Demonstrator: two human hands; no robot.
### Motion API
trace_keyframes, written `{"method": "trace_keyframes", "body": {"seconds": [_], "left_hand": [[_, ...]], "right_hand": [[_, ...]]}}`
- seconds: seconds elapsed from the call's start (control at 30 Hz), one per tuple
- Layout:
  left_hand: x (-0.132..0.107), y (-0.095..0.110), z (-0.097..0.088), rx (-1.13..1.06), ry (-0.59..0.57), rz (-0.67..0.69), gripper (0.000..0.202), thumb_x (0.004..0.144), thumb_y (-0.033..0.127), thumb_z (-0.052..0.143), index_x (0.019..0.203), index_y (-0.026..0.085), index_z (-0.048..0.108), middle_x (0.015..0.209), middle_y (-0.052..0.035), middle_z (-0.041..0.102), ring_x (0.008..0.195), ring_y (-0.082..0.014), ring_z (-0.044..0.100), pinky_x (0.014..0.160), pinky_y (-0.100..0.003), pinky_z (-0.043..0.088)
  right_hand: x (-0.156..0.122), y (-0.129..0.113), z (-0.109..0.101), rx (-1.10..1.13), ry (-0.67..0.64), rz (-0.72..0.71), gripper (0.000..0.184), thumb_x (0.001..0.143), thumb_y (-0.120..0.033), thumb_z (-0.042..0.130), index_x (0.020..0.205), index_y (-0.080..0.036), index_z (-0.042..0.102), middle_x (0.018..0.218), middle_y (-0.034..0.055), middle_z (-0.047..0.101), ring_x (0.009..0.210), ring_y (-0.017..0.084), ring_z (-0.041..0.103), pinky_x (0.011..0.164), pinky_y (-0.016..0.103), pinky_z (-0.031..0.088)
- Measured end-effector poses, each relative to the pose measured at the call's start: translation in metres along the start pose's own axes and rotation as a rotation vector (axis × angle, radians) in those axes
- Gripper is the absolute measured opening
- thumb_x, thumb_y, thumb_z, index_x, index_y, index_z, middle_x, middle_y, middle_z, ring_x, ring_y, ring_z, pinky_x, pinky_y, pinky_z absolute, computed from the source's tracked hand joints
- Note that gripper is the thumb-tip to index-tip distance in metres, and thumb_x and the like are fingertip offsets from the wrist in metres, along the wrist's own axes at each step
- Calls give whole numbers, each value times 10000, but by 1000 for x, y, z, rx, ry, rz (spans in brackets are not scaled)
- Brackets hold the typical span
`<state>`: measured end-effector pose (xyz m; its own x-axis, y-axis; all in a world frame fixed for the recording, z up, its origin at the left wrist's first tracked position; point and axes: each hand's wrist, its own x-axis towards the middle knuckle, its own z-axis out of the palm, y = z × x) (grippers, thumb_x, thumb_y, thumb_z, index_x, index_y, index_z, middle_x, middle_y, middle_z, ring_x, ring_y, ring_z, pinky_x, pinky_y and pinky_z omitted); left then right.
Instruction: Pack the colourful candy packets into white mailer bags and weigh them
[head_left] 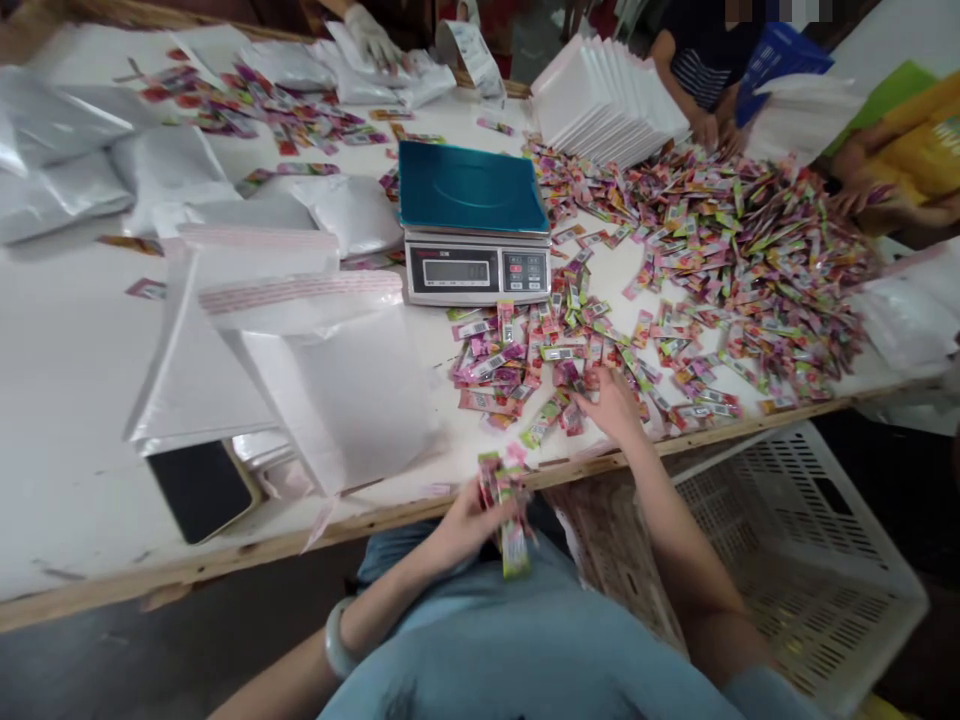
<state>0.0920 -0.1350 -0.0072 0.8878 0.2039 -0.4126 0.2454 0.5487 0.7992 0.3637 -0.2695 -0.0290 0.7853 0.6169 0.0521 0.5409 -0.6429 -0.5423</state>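
My left hand (466,520) is closed round a bunch of colourful small sachets (507,505), held just off the near table edge above my lap. My right hand (615,405) reaches onto the white table (67,400) and rests, fingers bent, on the loose sachets (525,365) spread in front of a digital scale (474,235) with a blue-green pan. A much larger heap of sachets (750,250) covers the table to the right. What my right fingers grip, if anything, is hidden.
White padded mailers (330,380) lie left of the scale, over a dark flat device (201,488). Silver bags (60,160) and a mailer stack (600,100) sit farther back. Other people's hands work at the far edge. A white plastic crate (787,560) stands right of my knees.
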Motion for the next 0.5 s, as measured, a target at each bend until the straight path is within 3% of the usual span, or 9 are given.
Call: {"method": "trace_keyframes", "body": {"seconds": [0.07, 0.13, 0.23, 0.33, 0.43, 0.5], "left_hand": [[-11, 1, 6, 3, -198, -153, 433, 652, 438, 928, 842, 208, 614, 693, 20, 627, 596, -148, 598, 576, -264, 516], [-12, 0, 10, 1, -217, -220, 455, 643, 456, 928, 893, 215, 634, 643, 46, 596, 542, -131, 552, 554, -261, 491], [-1, -4, 8, -8, -68, -157, 492, 711, 639, 832, 815, 206, 621, 594, 30, 598, 552, -141, 562, 626, -292, 514], [16, -6, 3, 62, 104, -4, 537, 740, 701, 781, 711, 195, 603, 654, -19, 653, 655, -165, 605, 692, -301, 516], [32, -4, 5, 93, 216, 98, 504, 690, 635, 848, 709, 198, 599, 666, -3, 642, 663, -163, 583, 675, -293, 505], [41, 0, 8, 24, 265, 127, 473, 658, 575, 884, 784, 196, 631, 746, -11, 675, 725, -183, 618, 718, -308, 525]], "right_hand": [[15, 15, 4, -138, -44, -20, 203, 812, -319, 716, 960, -213, 628, 1145, 164, 620, 1181, 369, 553, 1044, 548, 465], [22, 24, 7, -162, -87, -85, 143, 802, -259, 683, 919, -229, 605, 1170, 155, 607, 1183, 356, 548, 1036, 521, 468], [24, 32, 4, -82, -131, -103, 153, 779, -234, 626, 909, -246, 548, 1067, 121, 634, 1081, 331, 586, 1002, 507, 474], [14, 27, -1, 78, -70, 12, 199, 754, -279, 608, 923, -251, 505, 975, 97, 646, 954, 304, 619, 934, 490, 503], [-23, -10, 0, 181, 112, 31, 203, 803, -345, 599, 968, -256, 525, 968, 99, 649, 904, 301, 625, 891, 494, 523], [-54, -45, 5, 230, 59, -83, 178, 853, -337, 593, 1018, -278, 560, 979, 94, 663, 943, 310, 636, 890, 491, 537]]}}
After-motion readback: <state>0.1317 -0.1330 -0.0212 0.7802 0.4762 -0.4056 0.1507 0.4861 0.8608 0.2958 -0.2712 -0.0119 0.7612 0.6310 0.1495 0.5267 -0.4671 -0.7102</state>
